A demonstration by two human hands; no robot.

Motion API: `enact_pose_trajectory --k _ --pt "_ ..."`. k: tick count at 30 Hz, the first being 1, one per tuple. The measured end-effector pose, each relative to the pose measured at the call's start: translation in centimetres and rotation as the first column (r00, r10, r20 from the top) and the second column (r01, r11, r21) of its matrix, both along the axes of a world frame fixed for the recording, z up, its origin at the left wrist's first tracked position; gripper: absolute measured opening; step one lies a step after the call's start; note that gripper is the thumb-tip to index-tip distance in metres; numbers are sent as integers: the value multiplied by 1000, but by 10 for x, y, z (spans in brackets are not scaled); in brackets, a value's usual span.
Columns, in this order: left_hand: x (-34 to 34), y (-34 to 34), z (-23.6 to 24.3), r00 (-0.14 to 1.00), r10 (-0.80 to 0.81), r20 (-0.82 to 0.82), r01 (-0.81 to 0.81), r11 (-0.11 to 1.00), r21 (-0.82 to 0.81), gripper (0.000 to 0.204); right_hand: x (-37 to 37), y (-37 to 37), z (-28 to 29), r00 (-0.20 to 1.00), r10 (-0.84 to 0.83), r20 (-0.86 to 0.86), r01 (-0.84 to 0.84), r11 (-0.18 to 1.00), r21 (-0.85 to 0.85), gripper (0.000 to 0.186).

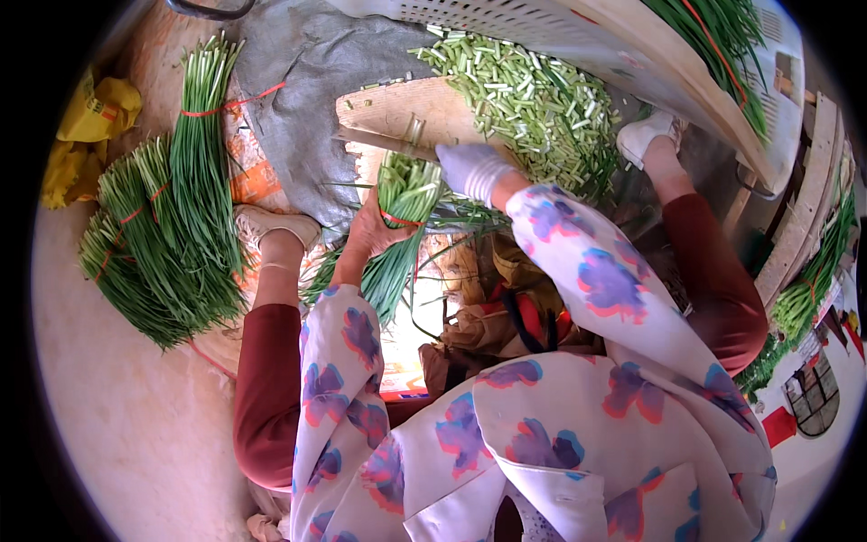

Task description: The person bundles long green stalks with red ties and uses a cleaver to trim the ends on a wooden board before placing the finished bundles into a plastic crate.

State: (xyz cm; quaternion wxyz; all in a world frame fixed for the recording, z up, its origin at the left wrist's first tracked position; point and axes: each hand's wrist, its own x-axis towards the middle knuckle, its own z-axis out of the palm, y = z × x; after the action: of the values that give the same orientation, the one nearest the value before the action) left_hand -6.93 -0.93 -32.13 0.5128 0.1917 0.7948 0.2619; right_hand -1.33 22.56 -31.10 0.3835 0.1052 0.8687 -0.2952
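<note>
My left hand (372,228) is wrapped round a bunch of garlic chives (411,185), tied with a red band, whose pale cut ends point away from me. Its long green leaves trail back toward my lap. In a light grey glove, my right hand (471,172) grips a knife; the handle is hidden in the fist. The knife blade (384,141) reaches left across the stem ends, over the near part of a wooden cutting board (384,107). Short cut stem pieces (533,108) lie heaped on the board's right side and beyond it.
More tied chive bunches (167,226) lie on the floor at left, near a yellow bag (95,122). Grey sheeting (293,117) spreads under the board. A white perforated crate (542,36) stands at the far side, with chives (713,54) at the upper right. My shoes flank the work area.
</note>
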Motion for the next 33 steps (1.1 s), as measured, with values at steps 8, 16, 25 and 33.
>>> enact_pose_trajectory --k 8,16,25,33 --pt "33 -5 49 960 83 -267 -52 992 118 83 138 85 35 996 -19 -86 55 897 438 58" --pt "54 -2 233 518 107 -849 264 924 277 73 140 14 138 535 198 821 841 -36 -539 90" --pt "69 -53 329 -285 311 -907 210 943 258 75 21 -67 328 784 -579 223 162 -157 -974 44" --pt "65 -42 322 592 353 724 -796 115 595 99 31 -57 377 758 -493 -428 -179 474 -862 50"
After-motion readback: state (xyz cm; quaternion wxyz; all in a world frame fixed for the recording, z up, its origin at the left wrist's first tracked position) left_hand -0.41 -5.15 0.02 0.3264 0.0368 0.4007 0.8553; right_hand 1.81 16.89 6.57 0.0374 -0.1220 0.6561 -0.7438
